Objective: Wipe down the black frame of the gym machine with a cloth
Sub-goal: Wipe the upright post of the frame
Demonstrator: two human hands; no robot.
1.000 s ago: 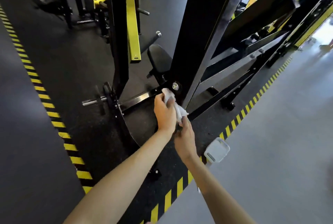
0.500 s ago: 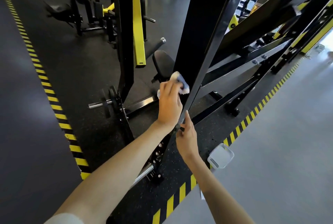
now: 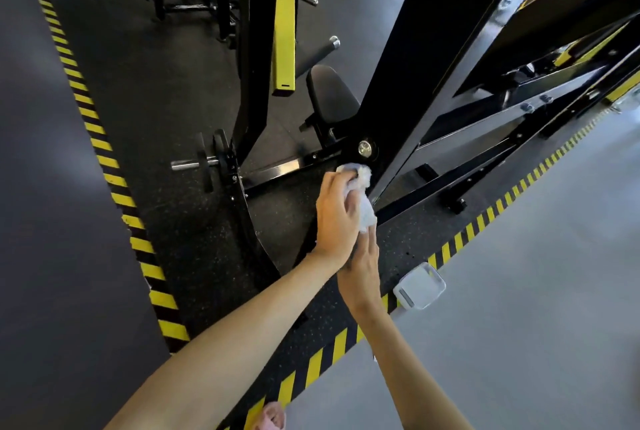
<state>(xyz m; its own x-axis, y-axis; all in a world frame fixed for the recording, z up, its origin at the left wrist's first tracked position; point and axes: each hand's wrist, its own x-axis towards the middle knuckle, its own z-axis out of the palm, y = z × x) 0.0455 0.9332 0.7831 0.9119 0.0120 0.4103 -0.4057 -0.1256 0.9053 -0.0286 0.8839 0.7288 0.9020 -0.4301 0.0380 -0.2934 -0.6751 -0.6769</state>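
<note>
The left hand (image 3: 337, 218) curls its fingers round a bunched white cloth (image 3: 364, 203) and presses it against the lower part of the slanted black frame (image 3: 415, 66), just below a round silver bolt (image 3: 364, 148). The right hand (image 3: 360, 267) lies just beneath, partly covered by the left wrist, its fingers straight and reaching up to the cloth's hanging end beside the frame's edge. Behind the frame sits a black padded seat (image 3: 329, 94), and a yellow bar (image 3: 284, 14) hangs further left. A white plastic container (image 3: 419, 286) rests on the floor (image 3: 536, 291) by the yellow-and-black striped tape (image 3: 467, 232).
</note>
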